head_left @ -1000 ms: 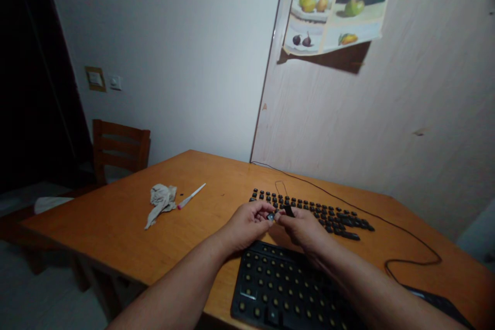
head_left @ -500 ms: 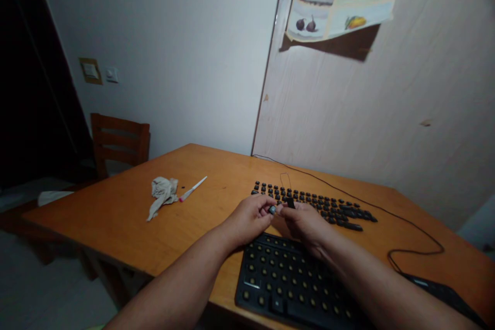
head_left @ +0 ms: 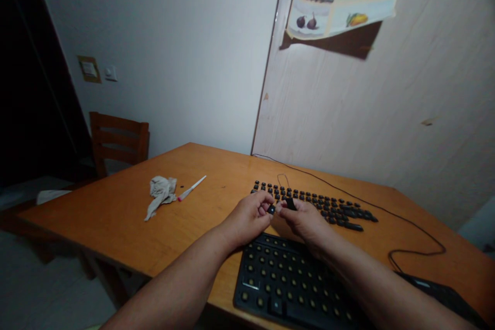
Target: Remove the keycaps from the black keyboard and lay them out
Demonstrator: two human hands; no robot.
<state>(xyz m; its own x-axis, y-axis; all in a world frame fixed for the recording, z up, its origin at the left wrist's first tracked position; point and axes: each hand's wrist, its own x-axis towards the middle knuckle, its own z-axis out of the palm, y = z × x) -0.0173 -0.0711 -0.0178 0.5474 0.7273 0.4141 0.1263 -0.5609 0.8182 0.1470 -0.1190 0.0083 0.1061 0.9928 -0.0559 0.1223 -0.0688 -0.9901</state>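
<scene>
My left hand (head_left: 247, 217) is closed in a pinch on a small dark keycap (head_left: 271, 209), which shows a pale mark on its face. Close beside it, my right hand (head_left: 305, 219) is also closed, gripping a small flat black piece (head_left: 291, 203) that sticks up past the thumb; its kind is unclear. Below both hands lies a black keyboard base (head_left: 286, 278), bare of most of its caps, with rows of round yellowish studs. One keycap (head_left: 276, 305) sits on its near left part. My right forearm hides much of the base.
Loose black keycaps (head_left: 320, 201) lie in rows behind my hands. A thin wire loop (head_left: 283, 179) rests behind them. At left are a crumpled grey cloth (head_left: 162, 192) and a white stick with a pink end (head_left: 192, 188). A black cable (head_left: 348, 191) crosses the table's right side.
The keycap in my left fingers has turned slightly and now looks darker, with a pale mark showing. Both hands stay nearly in place.
</scene>
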